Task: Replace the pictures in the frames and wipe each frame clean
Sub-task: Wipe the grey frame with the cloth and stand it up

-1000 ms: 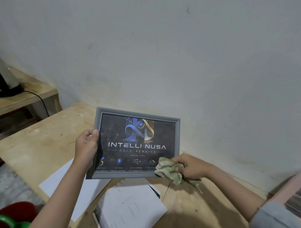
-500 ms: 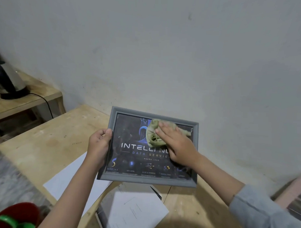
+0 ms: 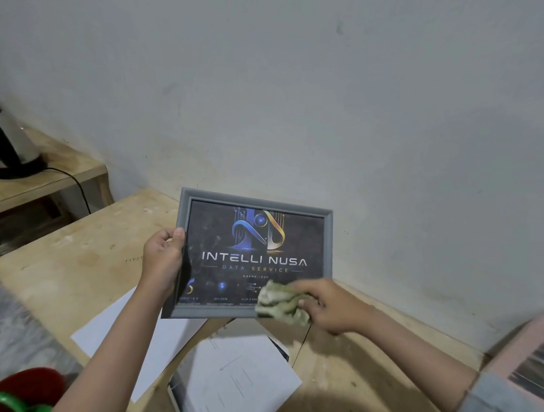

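1. Left hand (image 3: 163,260) grips the frame (image 3: 327,238) by its left edge – thumb on the front, the other fingers curled round behind it.
2. Right hand (image 3: 330,303) is curled round a bunched green cloth (image 3: 281,303), which is pressed on the frame's lower right corner. Hand and cloth are slightly blurred.
3. The frame is grey, held up off the table (image 3: 77,260) and tilted w/ its face toward the camera, landscape way round. The cloth hides its bottom right corner.
4. Picture (image 3: 253,251) in the frame: dark background, blue-and-gold logo at top, "INTELLI NUSA" in white w/ "DATA SERVICE" under it, plus a row of small icons along the bottom – their captions too small to read.
5. Below the frame, on the table, lie white sheets (image 3: 237,380): one big sheet to the left, others stacked nearer the camera, w/ faint print that can't be read.
6. The table is pale wood and stands against a white wall (image 3: 299,99).
7. Far left, a lower wooden shelf (image 3: 50,173) holds a dark-based appliance (image 3: 13,153) w/ a black cord running down off it.
8. Bottom left corner shows a red item (image 3: 24,385) w/ a green part on it; can't tell what it is.
9. Right edge shows a pink thing (image 3: 525,347), partly cut off.
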Demonstrator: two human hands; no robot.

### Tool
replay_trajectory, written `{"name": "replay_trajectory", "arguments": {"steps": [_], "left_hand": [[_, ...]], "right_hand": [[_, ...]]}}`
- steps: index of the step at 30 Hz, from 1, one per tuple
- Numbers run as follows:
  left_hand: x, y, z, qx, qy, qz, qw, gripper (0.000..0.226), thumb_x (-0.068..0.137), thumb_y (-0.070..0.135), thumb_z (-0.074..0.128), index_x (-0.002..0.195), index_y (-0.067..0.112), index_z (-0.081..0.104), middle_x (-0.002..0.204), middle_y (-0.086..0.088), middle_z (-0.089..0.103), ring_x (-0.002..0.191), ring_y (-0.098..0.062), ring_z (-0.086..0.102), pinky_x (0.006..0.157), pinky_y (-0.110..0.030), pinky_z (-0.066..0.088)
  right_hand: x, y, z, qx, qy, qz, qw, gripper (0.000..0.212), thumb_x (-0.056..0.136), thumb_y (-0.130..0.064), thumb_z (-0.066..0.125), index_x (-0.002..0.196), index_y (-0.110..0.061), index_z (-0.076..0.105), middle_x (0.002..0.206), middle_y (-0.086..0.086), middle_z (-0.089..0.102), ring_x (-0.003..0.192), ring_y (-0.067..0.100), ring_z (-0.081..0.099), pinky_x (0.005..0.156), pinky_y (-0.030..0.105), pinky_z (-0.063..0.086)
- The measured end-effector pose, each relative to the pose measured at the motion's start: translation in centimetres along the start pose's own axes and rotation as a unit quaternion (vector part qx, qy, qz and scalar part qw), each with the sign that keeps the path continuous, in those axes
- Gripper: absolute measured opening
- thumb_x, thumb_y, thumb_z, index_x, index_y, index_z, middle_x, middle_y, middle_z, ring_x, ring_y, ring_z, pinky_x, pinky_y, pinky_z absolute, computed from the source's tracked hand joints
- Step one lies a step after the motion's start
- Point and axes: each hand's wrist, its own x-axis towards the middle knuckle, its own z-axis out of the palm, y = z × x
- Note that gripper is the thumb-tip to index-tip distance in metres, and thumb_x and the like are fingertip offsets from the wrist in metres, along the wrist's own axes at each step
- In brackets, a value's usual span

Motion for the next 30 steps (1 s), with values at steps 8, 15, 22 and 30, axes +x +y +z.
{"name": "replay_trajectory", "arguments": {"steps": [8, 15, 22, 30], "left_hand": [[-0.6, 0.9, 2.0, -0.041, -0.059, -0.013, 0.997, 0.027, 0.099, 0.017, 0.047, 0.075, 0.011, 0.057, 0.069, -0.008, 0.060, 0.060, -0.018, 0.057, 0.058, -0.026, 0.049], [-0.2, 1.6, 2.3, -0.063, -0.059, -0.022, 0.996, 0.027, 0.099, 0.018, 0.049, 0.075, 0.009, 0.057, 0.068, -0.009, 0.061, 0.056, -0.017, 0.058, 0.062, -0.030, 0.049], [0.2, 1.5, 2.4, -0.037, -0.037, -0.022, 0.998, 0.025, 0.098, 0.024, 0.049, 0.087, 0.005, 0.060, 0.075, -0.013, 0.063, 0.067, -0.026, 0.059, 0.070, -0.037, 0.051], [-0.7, 1.4, 3.1, 0.018, -0.026, 0.000, 1.000, 0.023, 0.098, 0.025, 0.049, 0.083, 0.009, 0.057, 0.063, -0.006, 0.055, 0.058, -0.022, 0.051, 0.057, -0.030, 0.043]], "right_hand": [[4.3, 1.1, -3.8, -0.283, 0.246, -0.131, 0.918, 0.062, 0.077, -0.012, 0.038, 0.139, -0.012, 0.044, 0.148, 0.011, 0.039, 0.137, 0.025, 0.034, 0.109, 0.051, 0.024], [1.7, 2.0, 0.1, -0.297, 0.160, -0.164, 0.927, 0.066, 0.074, -0.010, 0.039, 0.140, -0.015, 0.038, 0.150, 0.009, 0.034, 0.140, 0.024, 0.028, 0.105, 0.053, 0.023], [-1.2, 2.6, 3.3, -0.133, 0.110, -0.126, 0.977, 0.054, 0.082, 0.002, 0.040, 0.132, -0.017, 0.052, 0.136, -0.006, 0.054, 0.132, 0.006, 0.042, 0.106, 0.040, 0.041], [0.2, -2.5, -2.2, -0.068, 0.042, -0.079, 0.994, 0.032, 0.085, 0.000, 0.050, 0.112, -0.011, 0.065, 0.080, -0.027, 0.058, 0.072, -0.016, 0.053, 0.068, 0.003, 0.034]]}}
